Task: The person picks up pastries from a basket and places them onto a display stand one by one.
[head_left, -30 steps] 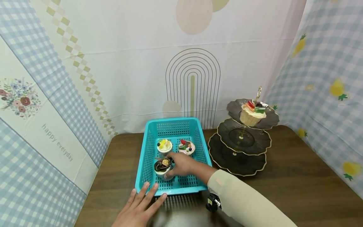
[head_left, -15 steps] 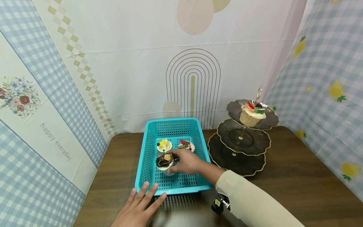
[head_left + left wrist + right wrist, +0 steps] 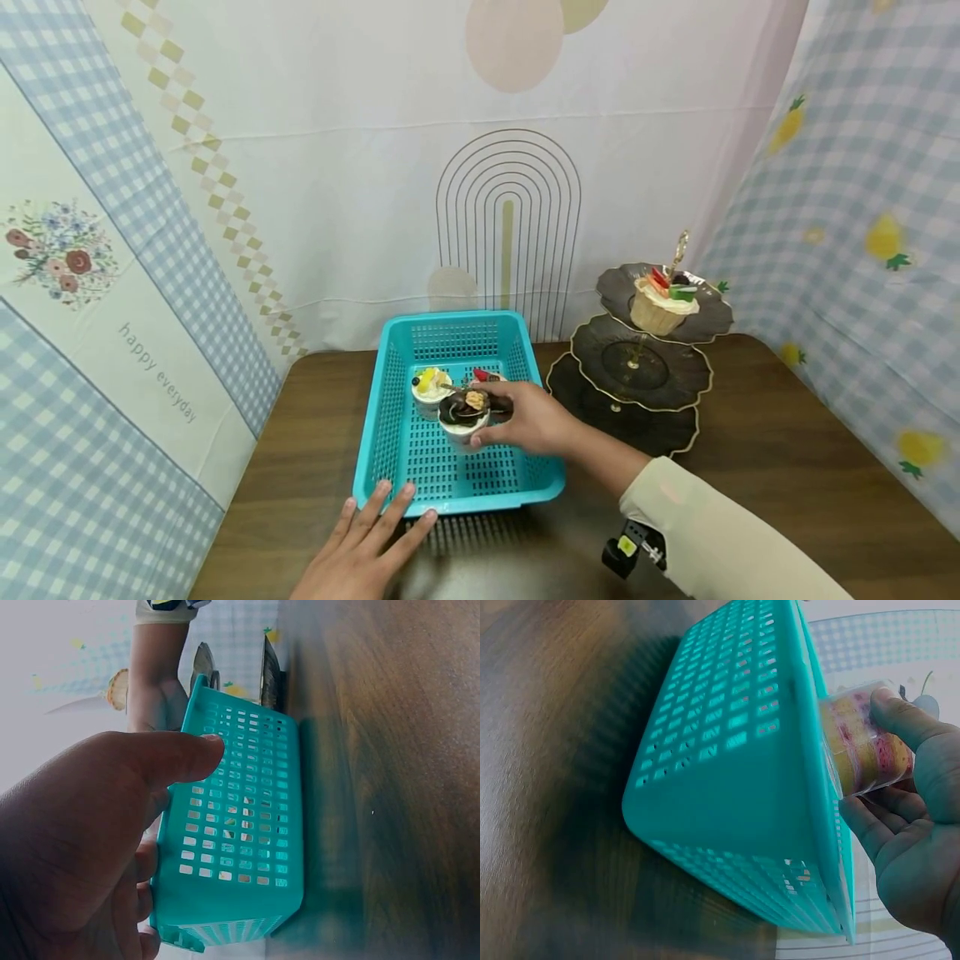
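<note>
My right hand (image 3: 536, 417) grips a clear dessert cup (image 3: 463, 425) by its side, above the floor of a turquoise plastic basket (image 3: 465, 505). Dark chocolate and a walnut-like piece top this cup; its pink and yellow cake layers (image 3: 862, 742) show in the right wrist view. Two more cups are inside the basket: one with yellow fruit (image 3: 431, 387), one with a red topping (image 3: 482, 376) that my right hand partly hides. My left hand (image 3: 360, 546) has its fingers spread and straight at the basket's front left corner; its thumb (image 3: 199, 756) lies against the perforated wall.
A dark three-tier stand (image 3: 633, 375) with gold edges stands right of the basket. A cupcake (image 3: 663, 307) in a pale wrapper sits on its top tier. The wooden table (image 3: 787, 467) meets a patterned cloth backdrop (image 3: 360, 208) behind.
My right hand has lifted the chocolate-topped cup from the basket floor and moved it right and slightly away from me, now covering part of the red-topped cup. My left hand has stayed put.
</note>
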Motion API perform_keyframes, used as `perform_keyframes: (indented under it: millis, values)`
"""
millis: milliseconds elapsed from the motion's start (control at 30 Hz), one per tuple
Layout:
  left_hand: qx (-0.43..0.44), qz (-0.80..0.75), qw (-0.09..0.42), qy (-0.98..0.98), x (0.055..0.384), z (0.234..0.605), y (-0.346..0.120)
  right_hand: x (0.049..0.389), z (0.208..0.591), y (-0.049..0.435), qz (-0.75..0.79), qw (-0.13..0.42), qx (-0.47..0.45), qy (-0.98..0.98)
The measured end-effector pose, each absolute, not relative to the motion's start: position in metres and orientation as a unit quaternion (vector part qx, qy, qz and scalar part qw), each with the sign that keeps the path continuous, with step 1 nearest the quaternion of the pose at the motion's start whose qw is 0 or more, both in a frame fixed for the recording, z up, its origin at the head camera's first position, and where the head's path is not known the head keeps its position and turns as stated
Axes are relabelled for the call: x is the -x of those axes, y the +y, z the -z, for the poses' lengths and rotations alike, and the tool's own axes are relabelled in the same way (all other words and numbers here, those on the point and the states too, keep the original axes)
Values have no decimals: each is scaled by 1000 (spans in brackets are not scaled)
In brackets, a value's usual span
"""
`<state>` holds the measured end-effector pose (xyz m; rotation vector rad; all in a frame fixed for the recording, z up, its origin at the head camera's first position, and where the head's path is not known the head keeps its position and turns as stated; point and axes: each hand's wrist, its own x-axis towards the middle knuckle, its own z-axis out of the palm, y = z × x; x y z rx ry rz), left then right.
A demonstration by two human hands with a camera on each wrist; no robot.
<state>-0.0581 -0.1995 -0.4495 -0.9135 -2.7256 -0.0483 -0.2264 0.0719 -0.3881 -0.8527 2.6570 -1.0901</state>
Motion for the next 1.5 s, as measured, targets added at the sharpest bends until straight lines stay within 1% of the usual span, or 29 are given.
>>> perform_keyframes:
  millis: [233,667,900,1233,1500]
  values:
    - [311,23,156,-937,58,452,-199,222,380,92,373,57,247,892]
    - [315,27,163,-935,57,453,-199,217,369,139,452,32,223,863]
    - [331,30,183,-925,58,454,-201,220,368,157,442,9,209,872]
    - [316,30,165,-934,59,452,-200,217,356,183,413,-19,196,889]
    - [324,29,177,-929,59,454,-200,219,353,206,391,-27,165,905]
